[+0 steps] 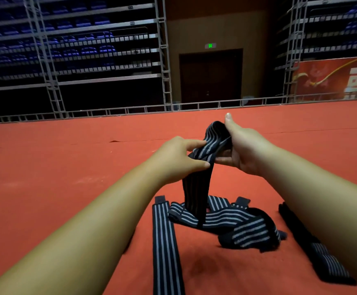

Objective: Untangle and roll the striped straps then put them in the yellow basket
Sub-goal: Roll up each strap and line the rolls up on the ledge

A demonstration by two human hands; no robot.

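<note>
A black strap with grey stripes (pixel 212 141) is lifted above the red floor between both hands. My left hand (pixel 177 158) pinches it between thumb and fingers at its left side. My right hand (pixel 243 150) holds its upper folded end, thumb pointing up. The strap's tail (pixel 194 192) hangs down into a tangled heap of striped straps (pixel 237 222) on the floor. Another strap (pixel 166 248) lies flat and straight at the near left of the heap. A further strap (pixel 313 248) lies on the right, partly hidden by my right forearm. No yellow basket is in view.
Red carpet (pixel 67 167) stretches all around. A low metal rail (pixel 130 110) borders its far edge, with folded bleachers (pixel 77 50) and a dark door (pixel 210 75) behind. A red banner (pixel 333 79) stands at the far right.
</note>
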